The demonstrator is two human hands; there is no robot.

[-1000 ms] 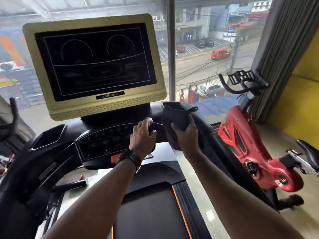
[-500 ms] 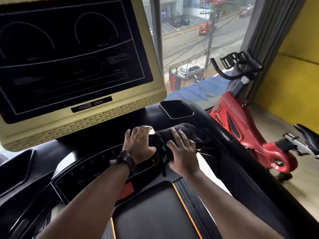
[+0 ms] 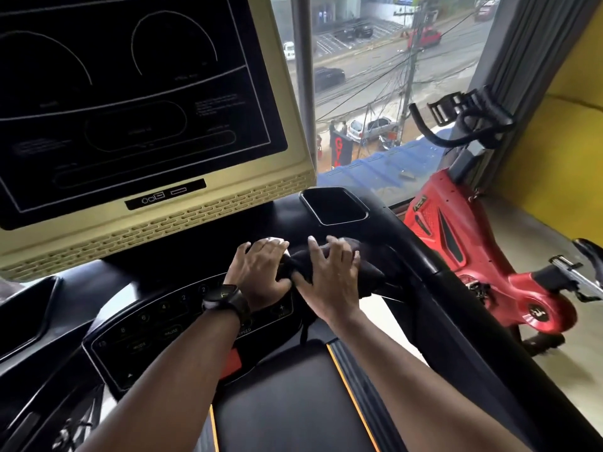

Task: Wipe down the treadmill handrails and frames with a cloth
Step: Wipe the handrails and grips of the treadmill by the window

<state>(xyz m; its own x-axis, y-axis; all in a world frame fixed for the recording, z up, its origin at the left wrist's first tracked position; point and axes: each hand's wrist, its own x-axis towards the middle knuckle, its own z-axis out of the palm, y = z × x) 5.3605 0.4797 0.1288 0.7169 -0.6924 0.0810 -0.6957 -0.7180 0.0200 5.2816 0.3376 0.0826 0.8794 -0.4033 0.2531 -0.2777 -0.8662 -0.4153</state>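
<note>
A black cloth [image 3: 372, 275] lies bunched on the treadmill's black console, just right of the button panel [image 3: 169, 324]. My right hand [image 3: 329, 278] presses flat on top of the cloth with fingers spread. My left hand [image 3: 261, 272], a watch on its wrist, grips the cloth's left end against the console. The right handrail [image 3: 434, 282] curves down from the console past the cloth. The cream-framed display screen [image 3: 130, 102] rises directly above both hands.
A cup holder recess [image 3: 336, 207] sits just beyond the hands, another at far left [image 3: 23, 314]. A red exercise bike [image 3: 489, 256] stands close on the right, beside a window and a yellow wall. The treadmill belt [image 3: 280, 402] with its orange stripe lies below.
The view has closed in on the console. My right hand brought the cloth down from the air onto the console, and both hands now press on it, a little further forward.
</note>
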